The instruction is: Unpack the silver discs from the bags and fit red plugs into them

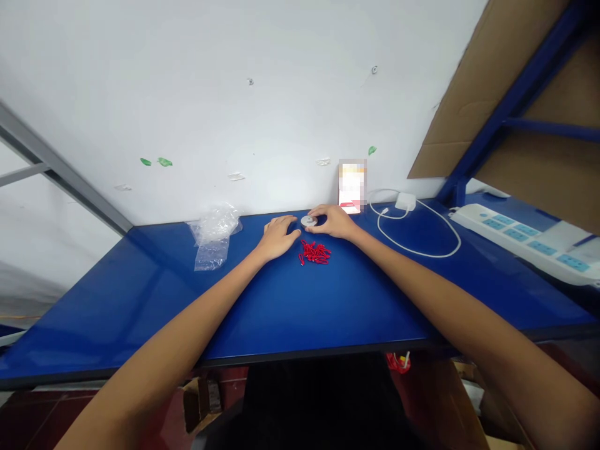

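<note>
A small round white disc [309, 220] with a darker spot at its centre rests near the back of the blue table. The thumb and fingers of my right hand [330, 220] are curled round its right side and grip it. Left of the disc, my left hand [280, 235] hovers low or lies over the table top, its fingers stretched and nothing visible in them. A small heap of red cord loops [317, 252] lies just in front of the disc, between the two hands.
Crumpled clear plastic bags [213, 232] lie to the left. A lit phone [352, 187] leans on the wall behind my right hand. To the right are a white charger [405, 202] with its looped cable [438, 255] and a power strip [525, 240]. Blue table [300, 312] edge faces me.
</note>
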Demonstrator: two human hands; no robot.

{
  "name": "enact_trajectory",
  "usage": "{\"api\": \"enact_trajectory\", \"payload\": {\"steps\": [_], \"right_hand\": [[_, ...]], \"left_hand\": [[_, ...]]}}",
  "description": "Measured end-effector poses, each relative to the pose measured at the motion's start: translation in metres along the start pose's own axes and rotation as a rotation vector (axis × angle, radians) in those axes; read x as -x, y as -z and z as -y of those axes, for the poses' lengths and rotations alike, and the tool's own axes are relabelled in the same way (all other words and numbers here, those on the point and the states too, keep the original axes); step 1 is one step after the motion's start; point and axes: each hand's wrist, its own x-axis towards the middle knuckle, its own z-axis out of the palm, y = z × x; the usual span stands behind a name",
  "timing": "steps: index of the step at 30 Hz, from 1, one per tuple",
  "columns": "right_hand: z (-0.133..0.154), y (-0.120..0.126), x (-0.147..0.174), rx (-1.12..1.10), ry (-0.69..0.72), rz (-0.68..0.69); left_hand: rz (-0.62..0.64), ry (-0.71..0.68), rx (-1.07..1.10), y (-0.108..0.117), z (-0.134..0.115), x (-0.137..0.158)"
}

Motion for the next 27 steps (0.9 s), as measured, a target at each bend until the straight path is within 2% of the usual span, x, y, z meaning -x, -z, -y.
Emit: {"api": "enact_trajectory", "payload": {"steps": [8, 27], "right_hand": [[0.0027, 0.0028, 0.0005, -0.026, 0.002, 0.012], [0.0024, 0.0038, 0.0002, -0.067, -0.021, -0.038]], "left_hand": [[0.001, -0.046, -0.016, -0.0004, 0.0025, -0.0008], [0.018, -0.028, -0.039, 0.0021, 0.0, 0.0002]]}}
